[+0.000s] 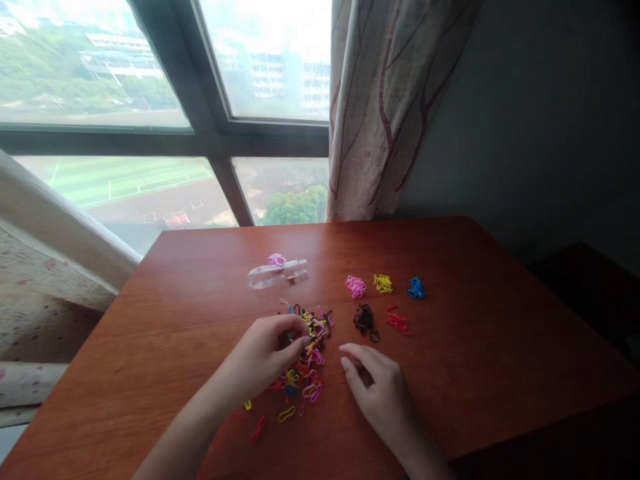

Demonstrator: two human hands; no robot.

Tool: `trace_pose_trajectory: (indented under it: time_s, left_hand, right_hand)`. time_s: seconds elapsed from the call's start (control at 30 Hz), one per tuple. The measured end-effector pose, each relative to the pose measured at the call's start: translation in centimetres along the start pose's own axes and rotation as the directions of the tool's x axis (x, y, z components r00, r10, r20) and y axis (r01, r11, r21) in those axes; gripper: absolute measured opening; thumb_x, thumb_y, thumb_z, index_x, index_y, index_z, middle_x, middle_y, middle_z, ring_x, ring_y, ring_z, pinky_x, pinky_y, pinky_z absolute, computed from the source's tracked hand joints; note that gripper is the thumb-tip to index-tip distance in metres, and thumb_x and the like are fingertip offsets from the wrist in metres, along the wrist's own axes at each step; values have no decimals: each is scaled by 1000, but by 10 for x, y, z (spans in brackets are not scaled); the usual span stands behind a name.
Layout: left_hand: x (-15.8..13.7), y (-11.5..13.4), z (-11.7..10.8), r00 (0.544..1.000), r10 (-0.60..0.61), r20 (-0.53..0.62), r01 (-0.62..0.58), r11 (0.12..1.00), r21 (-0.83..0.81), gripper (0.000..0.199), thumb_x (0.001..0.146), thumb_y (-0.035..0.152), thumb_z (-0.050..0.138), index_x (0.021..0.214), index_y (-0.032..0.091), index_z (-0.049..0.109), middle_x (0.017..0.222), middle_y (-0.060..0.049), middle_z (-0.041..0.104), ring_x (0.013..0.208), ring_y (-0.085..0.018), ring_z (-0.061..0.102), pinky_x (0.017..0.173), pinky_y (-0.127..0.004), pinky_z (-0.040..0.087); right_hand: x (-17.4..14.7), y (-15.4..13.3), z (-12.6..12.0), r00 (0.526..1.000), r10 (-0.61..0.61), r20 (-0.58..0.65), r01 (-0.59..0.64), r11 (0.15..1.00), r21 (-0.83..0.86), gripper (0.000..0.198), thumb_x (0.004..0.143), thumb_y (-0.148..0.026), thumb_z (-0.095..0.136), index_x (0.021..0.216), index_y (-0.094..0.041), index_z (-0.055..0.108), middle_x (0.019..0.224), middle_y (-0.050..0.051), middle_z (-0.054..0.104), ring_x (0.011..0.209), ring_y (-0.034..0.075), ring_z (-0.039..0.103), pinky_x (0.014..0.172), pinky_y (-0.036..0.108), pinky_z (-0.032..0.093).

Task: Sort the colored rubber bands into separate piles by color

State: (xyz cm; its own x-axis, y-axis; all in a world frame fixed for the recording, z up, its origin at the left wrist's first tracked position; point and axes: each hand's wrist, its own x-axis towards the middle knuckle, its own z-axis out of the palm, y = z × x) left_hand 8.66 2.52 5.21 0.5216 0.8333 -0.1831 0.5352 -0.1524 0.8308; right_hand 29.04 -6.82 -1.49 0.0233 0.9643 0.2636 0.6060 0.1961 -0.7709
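Note:
A mixed pile of small coloured rubber bands (316, 327) lies on the table, pink, yellow, black, red and blue together. My left hand (267, 353) reaches over it from the left, thumb and fingertips drawn close in a pinch among the bands; whatever is between them is hidden. Just right of the pile, my right hand (377, 385) rests low with curled fingers, the thumb and index finger slightly apart and nothing visible between them. Beyond it are single-colour heaps: black bands (365, 320), red bands (399, 324), pink bands (356, 287), yellow bands (383, 283) and blue bands (416, 288).
A clear plastic bottle (270, 275) with a pink part (276, 259) lies on its side behind the pile. Stray bands, one red (259, 430) and one yellow (287, 415), lie nearer me. The brown table (480, 347) meets a window and curtain (385, 113) at the back.

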Motion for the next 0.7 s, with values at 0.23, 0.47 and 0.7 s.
trace_pose_trajectory:
  time_s: [0.23, 0.47, 0.7]
  left_hand:
    - [-1, 3, 1, 1000, -6, 18, 9, 980, -197, 24, 87, 35, 58, 81, 13, 65, 67, 0, 56, 60, -12, 46, 54, -21, 37]
    - [22, 12, 18, 982, 188, -25, -188, 982, -1, 11, 86, 20, 59, 83, 16, 68, 71, 0, 63, 64, -12, 52, 56, -20, 39]
    - [68, 32, 49, 946, 319, 63, -320, 881, 349, 15, 81, 15, 60, 86, 21, 73, 90, -3, 72, 80, -19, 65, 70, -26, 48]
  right_hand:
    - [11, -15, 7, 997, 61, 42, -66, 989, 132, 19, 92, -26, 58, 105, -20, 70, 62, -4, 60, 50, 12, 53, 49, 20, 42]
    - [-2, -9, 10, 998, -43, 34, 41, 997, 62, 19, 92, -14, 52, 95, -21, 69, 83, 3, 73, 73, 17, 68, 68, 24, 51]
    - [-13, -5, 11, 994, -105, 12, 105, 994, 28, 21, 90, -10, 51, 95, -21, 68, 84, 4, 73, 74, 19, 69, 70, 27, 52]
